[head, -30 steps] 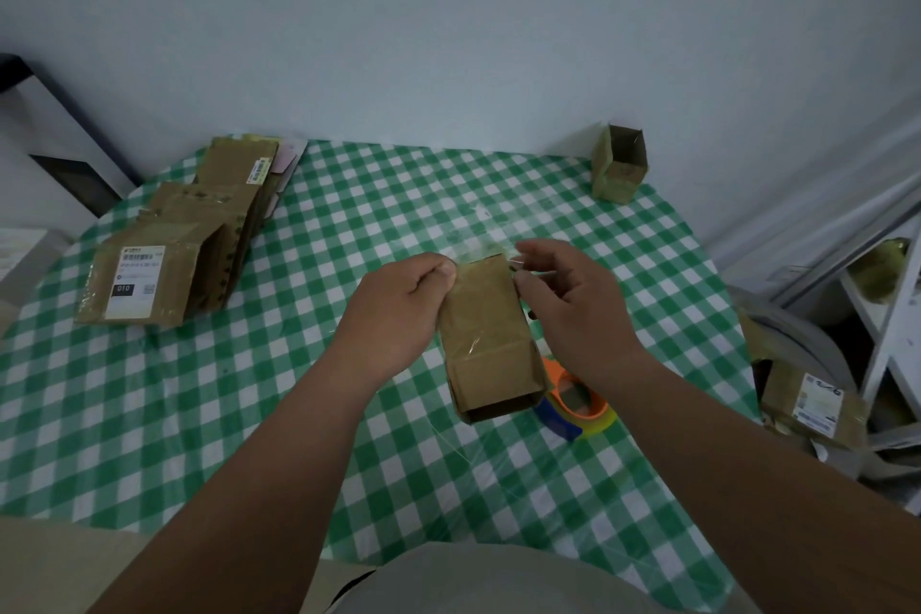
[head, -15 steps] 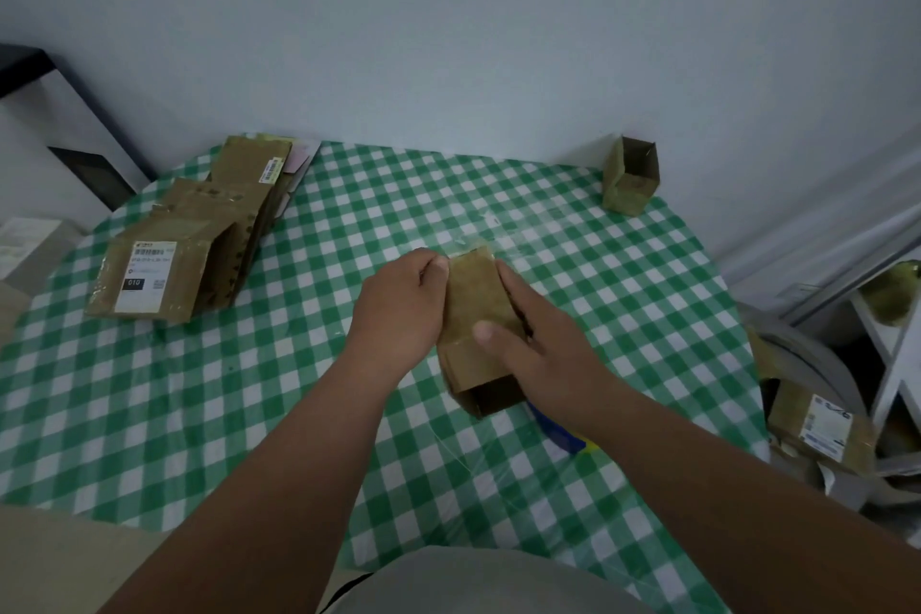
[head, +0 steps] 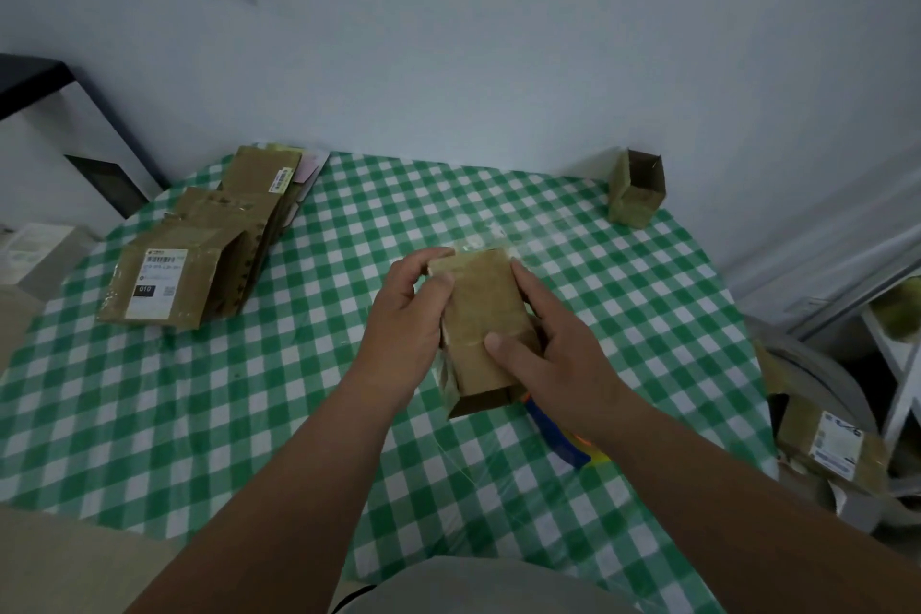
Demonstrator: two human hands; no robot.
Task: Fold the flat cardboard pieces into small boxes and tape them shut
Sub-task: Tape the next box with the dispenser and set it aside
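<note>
**Two hands around one small box**

Head view: both hands hold a small brown cardboard box [head: 482,329] above the middle of the surface [head: 249,414], which wears a green-and-white checked cloth. The left hand [head: 406,322] grips the box's left side, thumb curled onto its front face. The right hand [head: 553,354] clasps the right side, thumb pressed flat on the front and fingers wrapped behind. Clear tape [head: 481,242] glints at the box's far end; the near end looks open. A tape dispenser [head: 563,439], blue and orange, peeks out under the right wrist. Flat cardboard pieces [head: 199,259] lie stacked at the far left. An open-topped box [head: 638,190] stands at the far right edge, near the wall.
</note>
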